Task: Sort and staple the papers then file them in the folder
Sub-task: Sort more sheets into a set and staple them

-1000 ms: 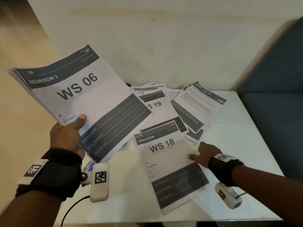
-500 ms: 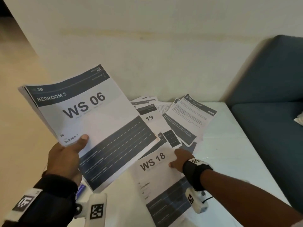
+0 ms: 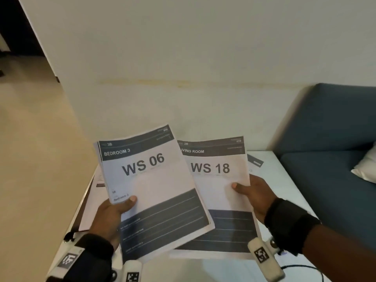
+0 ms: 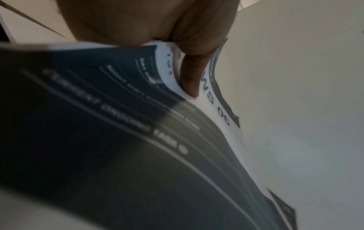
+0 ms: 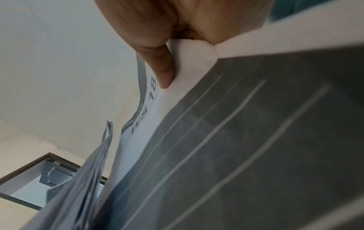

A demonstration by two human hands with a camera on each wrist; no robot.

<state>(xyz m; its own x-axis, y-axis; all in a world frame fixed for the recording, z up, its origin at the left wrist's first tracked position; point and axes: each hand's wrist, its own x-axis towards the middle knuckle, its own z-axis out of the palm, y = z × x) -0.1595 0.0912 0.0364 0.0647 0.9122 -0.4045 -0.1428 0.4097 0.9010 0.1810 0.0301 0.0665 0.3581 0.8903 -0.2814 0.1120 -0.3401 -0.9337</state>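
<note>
Above table (image 3: 284, 180) | left hand (image 3: 109, 216) pinches WS 06 stack (image 3: 150, 180) | right hand (image 3: 254, 196) pinches WS 18 sheet (image 3: 219, 192)

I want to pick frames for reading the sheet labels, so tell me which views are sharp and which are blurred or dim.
Head view: evenly lit, WS 06 stack and WS 18 sheet headings legible, small print soft. Left wrist view: dim, dark band near the lens smeared, left hand overhead. Right wrist view: brighter but soft, WS 18 warped by the wide lens beside the right hand.
</note>
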